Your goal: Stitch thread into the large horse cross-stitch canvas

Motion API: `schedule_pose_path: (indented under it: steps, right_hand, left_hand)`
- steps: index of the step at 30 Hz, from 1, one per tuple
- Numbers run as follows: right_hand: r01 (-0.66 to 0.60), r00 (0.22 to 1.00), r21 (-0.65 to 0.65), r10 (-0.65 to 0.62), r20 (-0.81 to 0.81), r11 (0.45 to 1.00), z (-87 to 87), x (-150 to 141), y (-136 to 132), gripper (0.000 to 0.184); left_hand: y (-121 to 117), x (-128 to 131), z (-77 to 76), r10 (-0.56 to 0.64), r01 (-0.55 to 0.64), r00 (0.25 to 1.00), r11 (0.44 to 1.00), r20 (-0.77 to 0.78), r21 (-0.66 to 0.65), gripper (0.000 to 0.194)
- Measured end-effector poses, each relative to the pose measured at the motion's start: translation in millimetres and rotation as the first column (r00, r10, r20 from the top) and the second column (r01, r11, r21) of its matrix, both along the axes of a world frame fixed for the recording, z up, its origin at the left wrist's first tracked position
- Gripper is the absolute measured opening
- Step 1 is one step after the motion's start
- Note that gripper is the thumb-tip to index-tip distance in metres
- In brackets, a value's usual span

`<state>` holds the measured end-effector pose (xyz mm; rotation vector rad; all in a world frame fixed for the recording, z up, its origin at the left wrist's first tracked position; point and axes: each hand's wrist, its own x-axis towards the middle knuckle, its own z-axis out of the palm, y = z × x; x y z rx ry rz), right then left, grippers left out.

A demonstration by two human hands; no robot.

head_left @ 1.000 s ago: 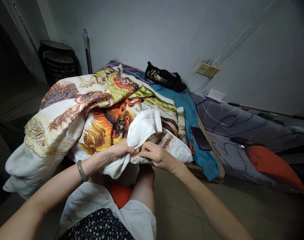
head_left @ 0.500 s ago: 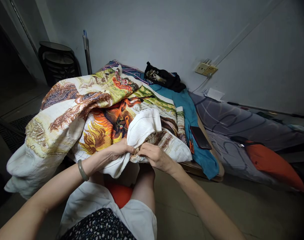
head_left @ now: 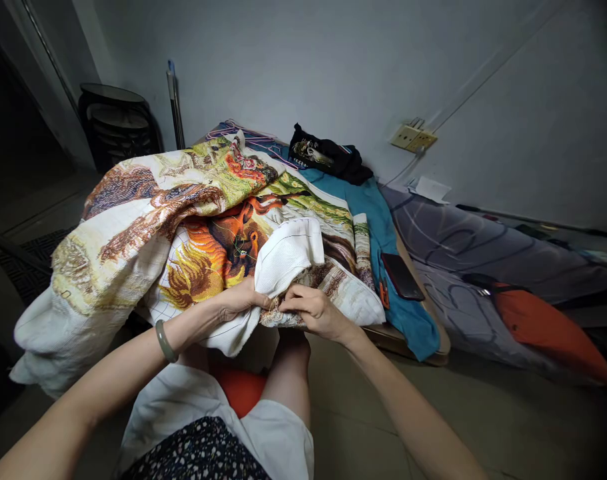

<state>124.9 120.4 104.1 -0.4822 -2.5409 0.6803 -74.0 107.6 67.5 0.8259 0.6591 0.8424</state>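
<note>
A large cross-stitch cloth point(head_left: 203, 267) with orange, yellow, green and brown stitching drapes over a low table and hangs off its left side. My left hand point(head_left: 240, 300), a green bangle on its wrist, grips a folded part near the front edge, where the white underside point(head_left: 288, 253) is turned up. Close beside it my right hand point(head_left: 313, 310) is closed in a pinch over the brown stitched area. What its fingertips hold is too small to make out. Loose thread point(head_left: 243, 252) lies on the orange part.
On a teal cloth point(head_left: 416, 333) at the table's right lie a dark phone point(head_left: 402, 277) and orange-handled scissors point(head_left: 384, 293). Behind are a black bundle point(head_left: 328, 157) and pink hangers point(head_left: 248, 137). An orange bag point(head_left: 548, 327) rests on grey fabric point(head_left: 448, 233). Black stools point(head_left: 116, 127) stand back left.
My right hand's fingertips have moved slightly right, a little away from my left thumb. My left hand keeps its hold, and the cloth lies as before.
</note>
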Motion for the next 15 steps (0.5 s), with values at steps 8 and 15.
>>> schedule_pose_path:
  steps: [8, 15]
  right_hand:
    - [0.038, 0.999, -0.032, -0.039, -0.033, 0.999, -5.0, -0.5, 2.5, 0.037]
    - [0.043, 0.999, -0.028, -0.043, -0.016, 0.999, -3.5, -6.3, 0.8, 0.031]
  left_hand:
    - [-0.1, -0.8, 1.5, -0.005, 0.006, 1.0, 1.0, -0.007, 0.016, 0.036]
    - [1.0, -0.3, -1.7, 0.015, -0.014, 0.999, 0.999, -0.032, 0.039, 0.038]
